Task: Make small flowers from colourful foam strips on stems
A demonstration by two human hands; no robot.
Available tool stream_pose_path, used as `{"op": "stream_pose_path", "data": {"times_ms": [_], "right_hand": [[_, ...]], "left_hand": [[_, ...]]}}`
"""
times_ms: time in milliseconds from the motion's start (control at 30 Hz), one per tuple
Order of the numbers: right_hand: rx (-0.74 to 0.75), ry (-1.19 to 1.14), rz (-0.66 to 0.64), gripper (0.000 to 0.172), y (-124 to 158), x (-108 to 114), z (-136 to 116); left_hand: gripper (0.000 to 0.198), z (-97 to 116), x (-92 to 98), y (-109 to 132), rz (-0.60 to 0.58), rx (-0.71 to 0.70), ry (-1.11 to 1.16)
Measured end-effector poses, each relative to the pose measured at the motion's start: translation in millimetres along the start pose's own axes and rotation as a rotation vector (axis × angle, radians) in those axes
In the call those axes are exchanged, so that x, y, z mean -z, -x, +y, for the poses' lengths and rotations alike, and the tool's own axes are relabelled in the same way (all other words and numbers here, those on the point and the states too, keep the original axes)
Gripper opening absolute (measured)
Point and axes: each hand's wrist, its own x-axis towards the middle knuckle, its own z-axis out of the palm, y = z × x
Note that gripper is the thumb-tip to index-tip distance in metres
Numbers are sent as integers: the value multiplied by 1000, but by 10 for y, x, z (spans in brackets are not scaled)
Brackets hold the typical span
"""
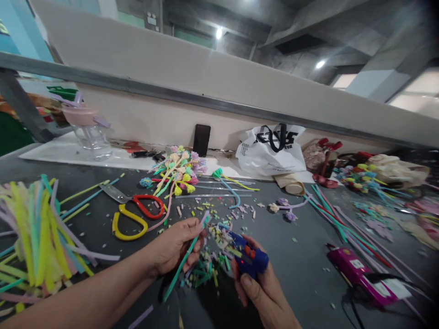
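Observation:
My left hand (176,246) is closed on a teal pipe cleaner stem (180,267), which slants down and to the left from my fingers. My right hand (257,288) grips a blue glue gun (248,257) with a red light on it. The gun's nozzle points left toward the upper end of the stem, near a pale purple tip (205,219). Under both hands lies a heap of cut pipe cleaner bits (209,267) on the dark grey table (302,256).
Scissors with red and yellow handles (132,212) lie left of my hands. A thick bundle of coloured pipe cleaners (37,233) sits at far left. Finished pipe cleaner flowers (178,171) lie behind, a magenta glue gun (356,272) at right, a white plastic bag (270,151) against the wall.

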Motion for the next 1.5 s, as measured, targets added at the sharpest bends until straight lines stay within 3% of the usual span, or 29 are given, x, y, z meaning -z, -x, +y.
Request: {"op": "stream_pose_path", "data": {"times_ms": [333, 567, 700, 867, 1033, 1167, 1333, 1433, 1500], "right_hand": [[32, -2, -36, 56, -14, 15, 28], [106, 46, -38, 50, 58, 129, -141], [131, 351, 14, 50, 128, 527, -223], [120, 1047, 213, 53, 133, 1126, -129], [103, 1392, 192, 54, 92, 1375, 12], [79, 1450, 145, 61, 90, 1410, -35], [82, 1386, 111, 62, 116, 1357, -312], [221, 1230, 151, 47, -21, 1065, -445], [303, 1124, 77, 37, -206, 757, -460]], "left_hand": [[21, -6, 2, 8, -5, 10, -14], [19, -7, 26, -9, -19, 11, 4], [20, -2, 21, 22, -14, 29, -4], [20, -8, 18, 33, 1, 56, -14], [21, -10, -13, 48, 16, 78, -14], [21, -4, -33, 61, 50, 90, -37], [21, 4, -4, 56, 69, 99, -20], [19, 14, 27, 53, 56, 92, -1], [19, 20, 42, 52, 39, 90, 9]]}}
